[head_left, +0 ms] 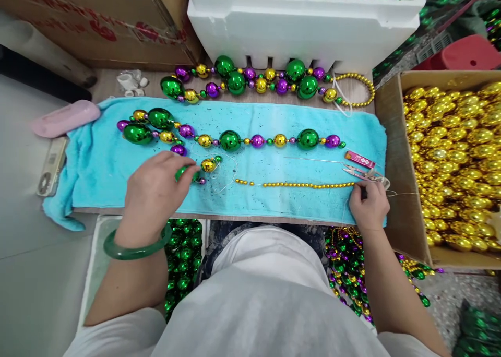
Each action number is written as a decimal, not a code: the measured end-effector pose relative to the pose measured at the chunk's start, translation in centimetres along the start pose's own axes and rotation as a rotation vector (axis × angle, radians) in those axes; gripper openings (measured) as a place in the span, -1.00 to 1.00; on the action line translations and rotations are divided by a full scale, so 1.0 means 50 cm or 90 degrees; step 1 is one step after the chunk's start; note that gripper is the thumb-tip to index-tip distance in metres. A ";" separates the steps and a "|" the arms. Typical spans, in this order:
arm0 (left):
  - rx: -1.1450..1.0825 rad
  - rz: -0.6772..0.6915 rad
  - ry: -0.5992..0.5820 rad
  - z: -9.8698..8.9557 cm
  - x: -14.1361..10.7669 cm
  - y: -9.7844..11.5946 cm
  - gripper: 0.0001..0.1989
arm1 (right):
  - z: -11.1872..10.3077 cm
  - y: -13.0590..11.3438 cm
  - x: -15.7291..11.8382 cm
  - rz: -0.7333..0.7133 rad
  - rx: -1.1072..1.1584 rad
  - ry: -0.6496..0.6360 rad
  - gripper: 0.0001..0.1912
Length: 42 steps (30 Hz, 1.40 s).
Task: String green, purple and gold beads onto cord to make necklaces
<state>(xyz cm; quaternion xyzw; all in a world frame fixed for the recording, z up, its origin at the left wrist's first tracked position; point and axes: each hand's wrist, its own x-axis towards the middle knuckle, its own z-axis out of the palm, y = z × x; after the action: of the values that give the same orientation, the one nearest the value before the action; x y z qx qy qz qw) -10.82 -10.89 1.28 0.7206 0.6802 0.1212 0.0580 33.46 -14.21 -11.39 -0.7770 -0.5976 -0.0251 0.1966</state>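
Note:
My left hand [158, 185], with a green bangle [136, 246] on the wrist, is closed in a pinch over a large green bead [183, 173]; what its fingertips hold is hidden. Just right of them lie a gold bead [208, 165] and a loose loop of clear thread [236, 169]. My right hand [370, 203] pinches the right end of a string of small gold beads [305, 185], stretched straight across the blue towel [258, 205]. A strand of large green, gold and purple beads [230, 140] curves above both hands.
Near my right hand lie thread snips [362, 173], a small pink box [359, 159] and a long needle [313, 159]. A finished-looking bead necklace [236, 83] rests behind the towel. Beyond stands a white foam box [305, 28]; right, a carton [395, 138] of gold beads.

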 end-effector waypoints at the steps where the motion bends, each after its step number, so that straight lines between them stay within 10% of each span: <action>1: -0.003 0.004 0.050 0.004 0.001 0.014 -0.76 | 0.000 0.000 0.000 0.006 0.000 -0.005 -0.81; 6: -0.127 0.204 -0.021 0.116 -0.006 0.094 -0.83 | 0.000 0.000 0.000 0.025 0.009 -0.026 -0.80; 11: -0.120 0.212 -0.118 0.212 -0.021 0.116 -0.84 | 0.002 0.004 -0.002 0.006 0.010 -0.012 -0.82; 36: -0.096 0.192 -0.097 0.223 -0.003 0.123 -0.81 | 0.004 0.003 -0.002 -0.010 0.013 0.003 -0.81; 42: -0.129 0.244 -0.110 0.246 -0.004 0.178 -0.77 | 0.000 0.000 -0.002 -0.022 -0.003 0.004 -0.81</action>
<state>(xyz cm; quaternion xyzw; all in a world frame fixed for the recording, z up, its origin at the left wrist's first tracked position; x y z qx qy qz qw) 0.88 -10.69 -8.39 0.8349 0.5077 0.1352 0.1641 33.45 -14.29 -11.43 -0.7669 -0.6102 -0.0327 0.1959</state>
